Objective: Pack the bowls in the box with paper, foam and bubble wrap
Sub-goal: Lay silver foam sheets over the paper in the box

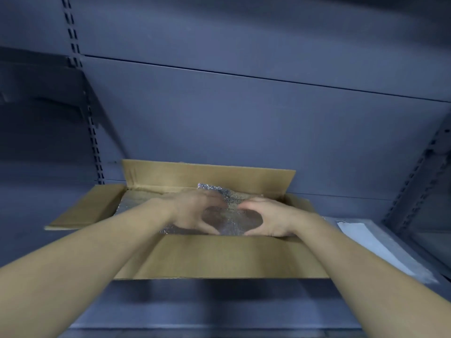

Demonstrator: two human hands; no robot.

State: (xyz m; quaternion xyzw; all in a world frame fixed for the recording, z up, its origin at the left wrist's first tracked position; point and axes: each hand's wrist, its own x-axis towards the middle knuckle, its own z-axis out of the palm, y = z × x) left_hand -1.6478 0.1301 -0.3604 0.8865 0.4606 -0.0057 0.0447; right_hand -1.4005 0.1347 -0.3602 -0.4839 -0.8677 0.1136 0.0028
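Two bare hands reach into the open cardboard box (219, 254) on the shelf (36, 203). The left hand (192, 211) rests on the silvery bubble wrap (231, 223) lying inside the box, its grip too blurred to tell. The right hand (268, 218) presses on the same wrap, thumb and fingers spread apart. A pale sheet (371, 242) lies just right of the box.

A silver, glitter-speckled wrap (231, 225) shows between the left hand (192, 211) and right hand (268, 218), inside a plain brown cardboard box (219, 254). Behind them is slate-blue shelving (244, 118), and right of the right hand a white sheet (366, 240).
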